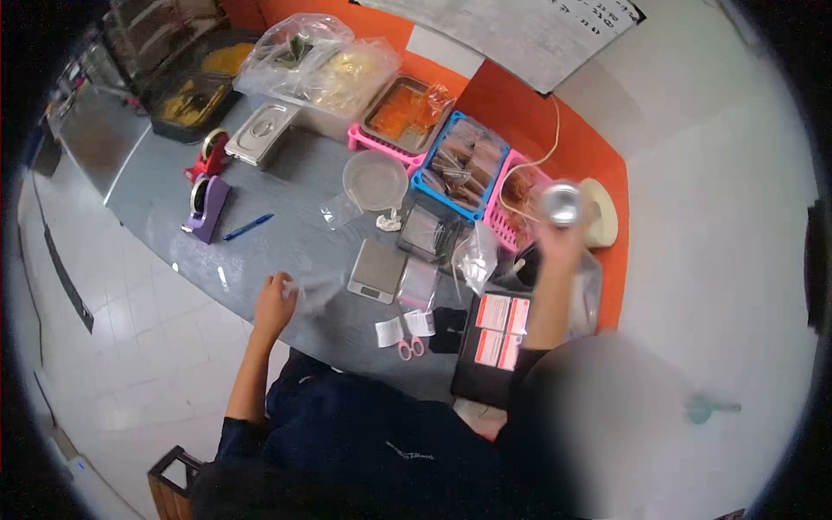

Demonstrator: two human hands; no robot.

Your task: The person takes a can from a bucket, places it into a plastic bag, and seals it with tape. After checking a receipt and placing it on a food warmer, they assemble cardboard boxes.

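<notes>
My left hand [276, 305], at the near edge of the grey table, has its fingers closed on a clear plastic bag [319, 293] that spreads over the tabletop. At the right, my right hand [562, 243] is raised and smeared by motion. It grips a round, shiny metal cup [562, 206], close to a cream-coloured rounded object [600, 213]. Between my hands lie a small digital scale [376, 270], a clear zip bag [419, 284] and pink-handled scissors [411, 348] beside white paper slips [389, 333].
Behind stand a blue basket [423, 184] of packed food, a pink basket [504, 227], a tray of orange food [403, 113] and a round clear tub [375, 180]. Tape dispensers [206, 208] and a blue pen [249, 227] lie left. A black box [468, 368] with labels sits near my right arm.
</notes>
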